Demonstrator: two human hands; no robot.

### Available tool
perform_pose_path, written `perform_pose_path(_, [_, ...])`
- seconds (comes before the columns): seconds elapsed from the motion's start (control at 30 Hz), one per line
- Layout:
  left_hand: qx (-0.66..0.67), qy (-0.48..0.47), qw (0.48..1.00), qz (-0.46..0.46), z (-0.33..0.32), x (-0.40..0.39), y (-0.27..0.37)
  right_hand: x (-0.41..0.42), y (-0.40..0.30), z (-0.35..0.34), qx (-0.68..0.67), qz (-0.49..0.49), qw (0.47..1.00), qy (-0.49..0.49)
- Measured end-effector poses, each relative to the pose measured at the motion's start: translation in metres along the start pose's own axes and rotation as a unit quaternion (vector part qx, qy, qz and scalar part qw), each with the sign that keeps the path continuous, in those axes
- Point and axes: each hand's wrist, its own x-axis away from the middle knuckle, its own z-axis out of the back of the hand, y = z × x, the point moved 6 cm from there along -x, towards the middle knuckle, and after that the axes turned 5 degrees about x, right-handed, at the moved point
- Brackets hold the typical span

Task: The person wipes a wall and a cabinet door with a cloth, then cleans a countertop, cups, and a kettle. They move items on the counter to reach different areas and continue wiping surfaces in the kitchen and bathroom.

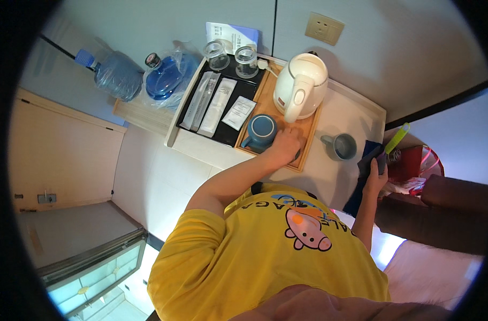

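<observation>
My left hand (286,146) is low over the wooden tray (304,162), just right of an upturned blue mug (263,127). A small dark thing shows beneath the hand; its kind and whether the fingers hold it cannot be told. My right hand (376,176) grips dark grey and navy cloth (364,170) at the right edge of the white tabletop. Between the hands, a grey-green mug (344,147) stands upright, its handle to the left. A cream electric kettle (302,86) stands on the wooden tray beyond my left hand.
A black tray (228,138) at left holds wrapped packets (218,106) and two glass jars (247,62). Large water bottles (163,80) stand farther left. A lime-green handle (397,138) rises beside the cloth, near a brown padded seat (436,216). The wall has a socket (324,28).
</observation>
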Motion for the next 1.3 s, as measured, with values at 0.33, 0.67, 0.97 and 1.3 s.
perform_pose_path(0.33, [0.669,0.110,0.717,0.161,0.004,0.013,-0.023,0.054,-0.067,-0.056,0.006,0.068,0.993,-0.093])
perform_pose_path(0.67, [0.881,0.043,0.443,0.163,-0.013,0.042,0.004,0.132,-0.102,-0.163,0.312,0.432,0.788,-0.307])
perform_pose_path(0.97, [0.781,0.040,0.609,0.136,0.003,0.068,0.023,0.089,-0.046,-0.167,0.084,0.042,0.934,-0.345])
perform_pose_path(1.3, [0.680,0.126,0.716,0.096,0.015,0.066,-0.005,0.117,-0.038,-0.152,-0.093,-0.119,0.882,-0.446])
